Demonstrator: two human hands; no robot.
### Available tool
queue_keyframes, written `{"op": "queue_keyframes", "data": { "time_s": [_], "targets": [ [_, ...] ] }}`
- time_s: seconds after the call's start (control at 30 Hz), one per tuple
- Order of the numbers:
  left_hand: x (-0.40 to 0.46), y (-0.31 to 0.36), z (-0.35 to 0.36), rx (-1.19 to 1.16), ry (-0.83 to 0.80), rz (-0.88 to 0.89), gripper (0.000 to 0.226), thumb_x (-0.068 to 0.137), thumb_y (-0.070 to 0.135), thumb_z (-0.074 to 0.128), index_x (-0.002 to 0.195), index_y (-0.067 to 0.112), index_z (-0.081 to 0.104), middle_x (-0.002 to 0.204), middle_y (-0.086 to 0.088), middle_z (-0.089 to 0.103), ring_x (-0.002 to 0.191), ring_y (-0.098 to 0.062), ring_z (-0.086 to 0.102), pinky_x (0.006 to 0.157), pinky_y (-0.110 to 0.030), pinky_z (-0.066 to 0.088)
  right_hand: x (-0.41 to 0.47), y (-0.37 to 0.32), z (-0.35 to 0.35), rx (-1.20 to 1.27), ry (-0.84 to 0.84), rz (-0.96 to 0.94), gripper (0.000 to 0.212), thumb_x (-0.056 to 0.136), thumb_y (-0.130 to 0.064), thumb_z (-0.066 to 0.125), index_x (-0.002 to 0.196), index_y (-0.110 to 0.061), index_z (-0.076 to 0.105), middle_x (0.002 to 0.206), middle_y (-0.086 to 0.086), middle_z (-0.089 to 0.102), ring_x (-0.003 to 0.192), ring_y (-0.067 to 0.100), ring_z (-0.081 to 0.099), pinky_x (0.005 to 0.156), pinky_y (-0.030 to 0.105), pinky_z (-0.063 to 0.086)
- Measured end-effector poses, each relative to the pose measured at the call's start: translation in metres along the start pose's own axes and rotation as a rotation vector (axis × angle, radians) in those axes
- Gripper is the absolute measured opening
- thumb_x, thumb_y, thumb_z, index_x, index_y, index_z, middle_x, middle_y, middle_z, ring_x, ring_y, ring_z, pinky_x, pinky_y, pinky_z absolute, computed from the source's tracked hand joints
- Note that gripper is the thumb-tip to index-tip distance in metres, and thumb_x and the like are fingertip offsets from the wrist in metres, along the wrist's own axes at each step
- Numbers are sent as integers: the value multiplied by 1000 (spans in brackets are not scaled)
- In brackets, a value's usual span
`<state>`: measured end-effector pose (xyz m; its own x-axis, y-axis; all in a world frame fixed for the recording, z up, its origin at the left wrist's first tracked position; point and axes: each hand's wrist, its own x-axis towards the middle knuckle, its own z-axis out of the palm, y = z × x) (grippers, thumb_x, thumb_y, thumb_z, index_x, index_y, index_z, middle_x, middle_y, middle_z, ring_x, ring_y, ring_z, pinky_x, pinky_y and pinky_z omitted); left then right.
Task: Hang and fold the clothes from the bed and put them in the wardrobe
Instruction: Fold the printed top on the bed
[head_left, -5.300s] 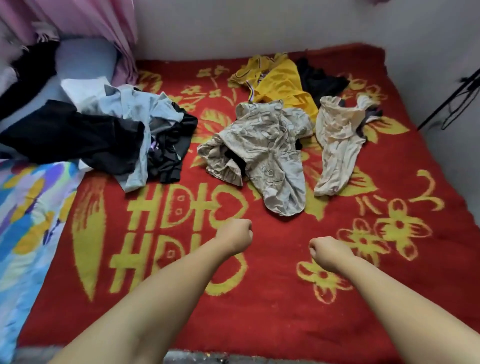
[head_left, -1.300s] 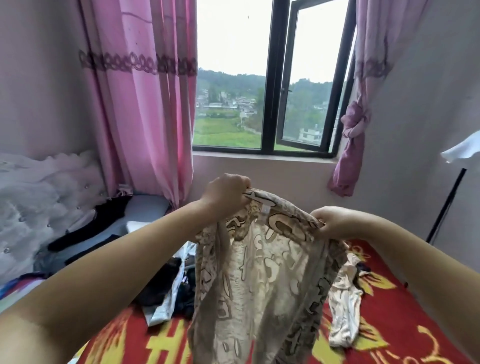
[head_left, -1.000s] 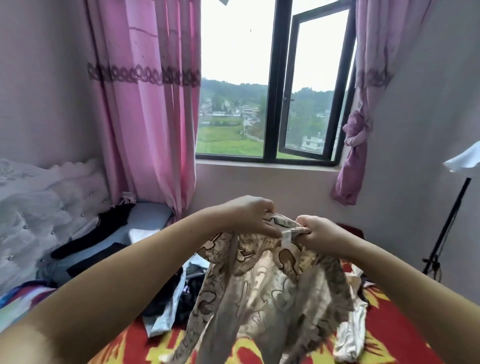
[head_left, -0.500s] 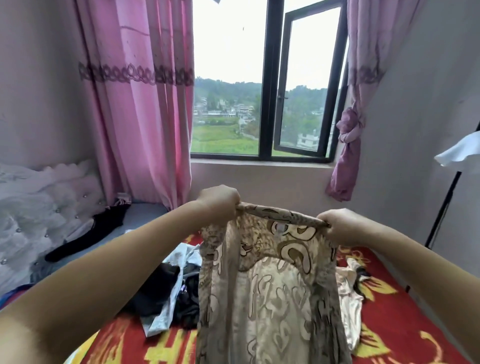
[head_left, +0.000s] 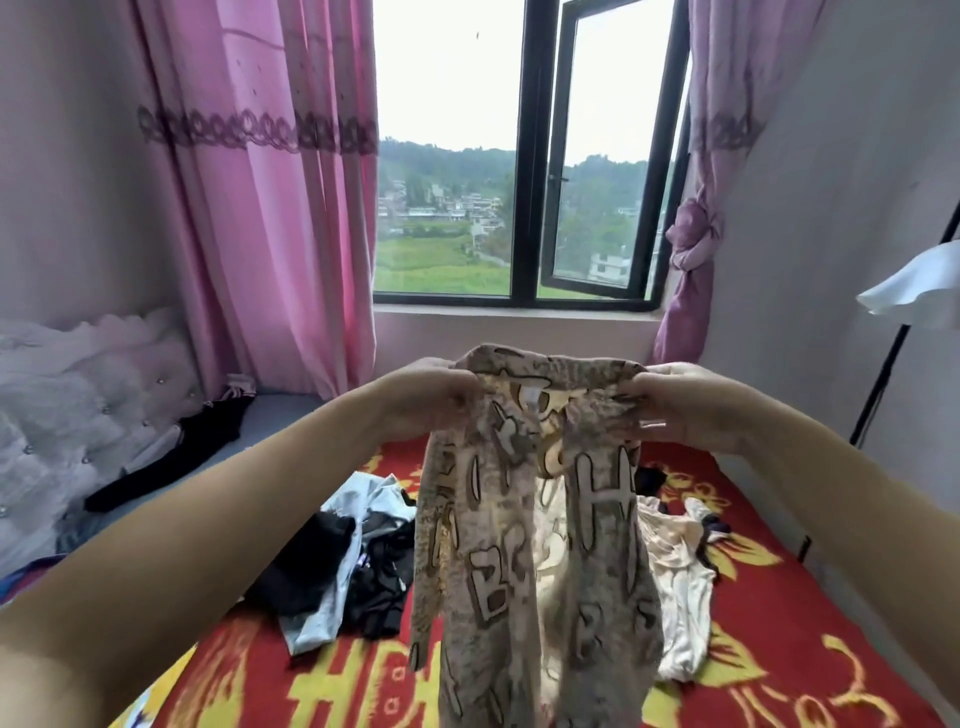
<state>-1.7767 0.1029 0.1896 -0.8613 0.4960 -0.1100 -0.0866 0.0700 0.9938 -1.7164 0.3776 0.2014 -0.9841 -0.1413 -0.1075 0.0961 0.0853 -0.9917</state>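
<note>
A beige garment with brown letter print hangs in the air over the bed, held up by its top edge. My left hand grips the left end of that edge and my right hand grips the right end. Its lower part drops out of view at the bottom. On the red and yellow blanket behind it lie a heap of black and pale blue clothes and a cream garment.
A window with pink curtains faces me. A white padded headboard and a black garment are at the left. A black stand with a white cloth stands by the right wall.
I picked the printed garment up off the bed and raised it. In the last second my hands came together, then spread along its top edge, and it rose slightly.
</note>
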Motion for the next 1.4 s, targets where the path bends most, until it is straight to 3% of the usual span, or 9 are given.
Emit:
{"op": "queue_keyframes", "data": {
  "time_s": [0.13, 0.4, 0.5, 0.63, 0.87, 1.07, 1.2, 1.27, 1.4],
  "targets": [
    [-2, -5, -4, 665, 224, 211, 26, 86, -1, 58, 111, 0, 52, 97, -14, 63, 87, -24, 64, 84, -38, 56, -2, 0, -3, -588, -53, -162, 17, 87, 1, 62, 104, 0, 65, 102, 14, 71, 94, 22, 66, 88, 35, 54],
    [-3, -4, -18, 1204, 599, 560, 14, 92, 21, 60, 82, 14, 66, 74, 1, 59, 71, -22, 59, 64, -32, 52, 10, 6, 0, -1362, 587, -546, 18, 90, -29, 63, 97, -17, 73, 85, 9, 64, 76, 25, 55, 66, 29, 39],
    [-4, 2, -22, 1084, 553, 607, 22, 96, 25, 54, 96, 7, 67, 84, -4, 57, 78, -19, 56, 68, -27, 51, 13, -1, -3, -1089, 513, -563, 28, 87, -39, 65, 95, -14, 72, 86, 3, 59, 80, 19, 55, 72, 27, 45],
    [-6, 13, -15, 760, 543, 627, 23, 100, 32, 45, 97, 14, 59, 71, 9, 61, 46, 7, 54, 47, -9, 45, 13, -4, 8, -355, 168, -497, 31, 79, -49, 60, 99, -25, 65, 84, -16, 73, 77, -2, 68, 61, 7, 48],
    [-3, 5, -18, 815, 386, 297, 37, 101, 33, 44, 79, 7, 57, 59, -2, 50, 44, -16, 41, 45, -28, 38, 45, 7, 18, -1084, 477, -522, 29, 94, -43, 55, 83, -16, 59, 69, -2, 61, 59, 11, 59, 56, 24, 50],
    [9, 0, 29, 458, 324, 174, 23, 95, 8, 44, 99, -6, 61, 82, -17, 58, 73, -26, 57, 70, -44, 52, 52, 8, 73, -851, 377, -469, 38, 99, -28, 45, 65, -12, 54, 69, 3, 61, 71, 25, 57, 58, 31, 41],
    [3, 6, 46, 76, 200, 151, 17, 95, 2, 40, 94, 3, 57, 75, -13, 61, 60, -22, 63, 54, -30, 57, 48, 7, 89, -708, 83, -433, 32, 98, -45, 42, 104, -22, 63, 101, 2, 69, 94, 19, 64, 85, 36, 51],
    [-3, 8, 43, -70, 61, 153, 18, 94, 1, 41, 97, 2, 59, 81, -13, 67, 68, -23, 66, 68, -36, 58, 44, 9, 79, -631, -47, -372, 28, 91, -43, 56, 119, -37, 53, 108, -6, 67, 98, 8, 64, 85, 30, 53],
    [-1, 5, 29, 905, 344, 541, 34, 88, 11, 58, 121, 5, 53, 118, -11, 58, 112, -24, 55, 98, -45, 46, 41, 13, 61, -530, -62, -390, 49, 90, -6, 54, 112, -49, 49, 108, -6, 66, 93, 4, 65, 79, 27, 56]
  ]
}}
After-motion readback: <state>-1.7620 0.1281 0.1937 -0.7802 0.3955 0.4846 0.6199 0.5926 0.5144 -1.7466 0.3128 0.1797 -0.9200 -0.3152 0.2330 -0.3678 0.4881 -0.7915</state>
